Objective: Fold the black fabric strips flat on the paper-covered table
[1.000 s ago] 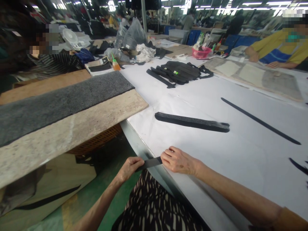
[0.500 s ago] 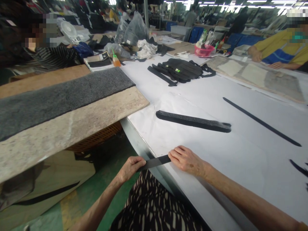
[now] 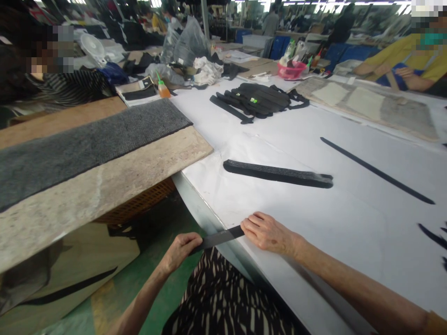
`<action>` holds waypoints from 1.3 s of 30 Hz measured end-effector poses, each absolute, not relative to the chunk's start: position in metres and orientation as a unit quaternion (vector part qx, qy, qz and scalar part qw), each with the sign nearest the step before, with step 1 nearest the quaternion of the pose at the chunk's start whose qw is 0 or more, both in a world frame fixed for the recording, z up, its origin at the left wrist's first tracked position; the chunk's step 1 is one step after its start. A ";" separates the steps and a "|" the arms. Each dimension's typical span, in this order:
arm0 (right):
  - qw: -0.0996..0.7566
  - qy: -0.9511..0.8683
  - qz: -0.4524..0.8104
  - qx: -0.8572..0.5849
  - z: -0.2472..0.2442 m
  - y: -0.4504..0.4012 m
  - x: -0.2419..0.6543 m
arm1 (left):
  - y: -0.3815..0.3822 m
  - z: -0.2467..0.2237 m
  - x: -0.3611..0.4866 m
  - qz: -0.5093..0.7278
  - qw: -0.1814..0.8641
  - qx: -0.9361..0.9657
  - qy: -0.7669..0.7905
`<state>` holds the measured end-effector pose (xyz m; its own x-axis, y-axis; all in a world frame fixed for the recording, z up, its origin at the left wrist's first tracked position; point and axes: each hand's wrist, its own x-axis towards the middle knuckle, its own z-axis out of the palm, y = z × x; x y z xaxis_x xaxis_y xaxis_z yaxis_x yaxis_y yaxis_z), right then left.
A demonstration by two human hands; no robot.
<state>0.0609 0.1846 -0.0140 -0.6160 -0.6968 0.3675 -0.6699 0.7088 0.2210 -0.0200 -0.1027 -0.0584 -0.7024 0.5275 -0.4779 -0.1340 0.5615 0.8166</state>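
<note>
A dark fabric strip (image 3: 221, 237) stretches between my two hands across the near edge of the white table (image 3: 279, 209). My left hand (image 3: 182, 249) pinches its left end, out past the edge. My right hand (image 3: 265, 231) is closed over the other end at the table's edge, its fingers hiding that end. Just beyond lies a neat stack of black strips (image 3: 277, 174). One long black strip (image 3: 377, 170) rests by itself farther right. At the back is a pile of black fabric pieces (image 3: 260, 100) with small green labels.
On the left, a board (image 3: 181, 146) bears a grey cloth (image 3: 94, 142). A glue bottle (image 3: 163, 88) and a pink basket (image 3: 292, 70) stand farther back. Co-workers sit at far left and far right. More black strips (image 3: 433, 236) lie at the right edge.
My left hand has moved slightly left, and more of the strip shows between my hands. My right hand has barely moved. The co-worker at right has raised their hands.
</note>
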 end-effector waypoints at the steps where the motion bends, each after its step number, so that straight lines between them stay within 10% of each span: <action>1: 0.215 -0.900 -0.033 0.378 -0.014 0.187 0.062 | -0.103 -0.058 -0.020 0.453 0.367 0.122 0.803; 22: 0.212 -0.936 -0.068 0.273 -0.017 0.191 0.082 | -0.114 -0.023 -0.021 0.432 0.395 0.134 0.800; 34: 0.146 -0.948 0.253 0.126 0.012 0.174 0.079 | -0.105 0.021 -0.019 0.379 0.402 0.236 0.799; 39: -0.013 -0.925 0.319 0.207 0.031 0.131 0.069 | -0.063 0.036 -0.011 0.345 0.374 0.345 0.788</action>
<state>0.0689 0.1314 0.0312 -0.9136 -0.3922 0.1077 -0.3750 0.7098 -0.5962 -0.0110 -0.0626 0.0358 -0.4820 0.8025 -0.3516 0.2856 0.5233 0.8029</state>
